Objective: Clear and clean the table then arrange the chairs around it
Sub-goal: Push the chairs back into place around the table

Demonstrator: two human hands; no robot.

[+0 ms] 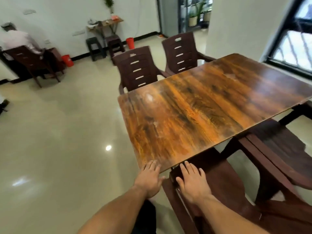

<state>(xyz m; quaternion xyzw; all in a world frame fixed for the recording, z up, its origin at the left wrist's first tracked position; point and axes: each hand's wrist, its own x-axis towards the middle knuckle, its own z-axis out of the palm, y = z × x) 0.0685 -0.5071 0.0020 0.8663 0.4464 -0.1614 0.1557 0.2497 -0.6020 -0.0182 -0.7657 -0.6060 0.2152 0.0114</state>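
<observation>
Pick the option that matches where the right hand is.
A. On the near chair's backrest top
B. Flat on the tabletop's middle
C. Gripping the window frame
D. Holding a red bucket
A: the right hand rests, fingers spread, on the top of the near chair at the wooden table's near edge.

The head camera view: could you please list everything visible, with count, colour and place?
Wooden rectangular table: one, orange-brown grain, centre right, nothing on top.
Plastic slatted armchairs: two, dark brown, at the table's far side; two more at the near side.
Plastic buckets: two, red, by the far wall.
Stools: two, dark, under a small side table.
Seated person: one, pale shirt, far left.
Potted plants: green, in the doorway; count unclear.
Left hand: flat, fingers on the table's corner.
Right hand: flat on the nearest chair.
</observation>
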